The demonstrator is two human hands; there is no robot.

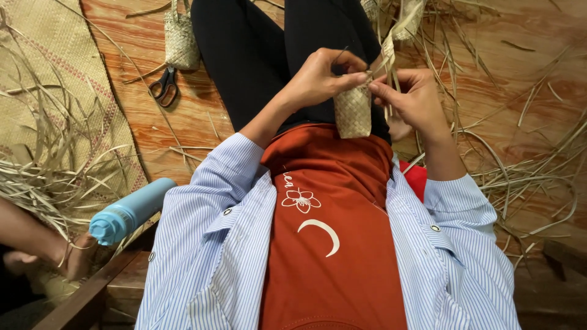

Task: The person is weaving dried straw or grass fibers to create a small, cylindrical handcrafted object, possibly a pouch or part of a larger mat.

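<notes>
Small woven pouch of pale dried leaf strips [353, 112]: held upright over the lap, between both hands, above the rust-orange shirt.

Left hand [321, 76]: grip closed, thumb and fingers pinched on the pouch's upper rim.

Right hand [416, 98]: grip closed, fingertips pinching a loose leaf strip [387, 52] that rises from the pouch's rim toward the top of the frame.

Second woven pouch of the same pale straw [181, 40]: lying on the orange-brown wooden floor [183, 122], left of the black-clad legs.

Black-handled scissors [164, 85]: on the floor just below that second pouch.

Light blue plastic bottle [128, 212]: lying tilted beside the striped left sleeve.

Woven straw mat [43, 61]: far left, with loose dried strips heaped across it.

Another person's hand [76, 256]: lower left corner, near the bottle cap.
</notes>
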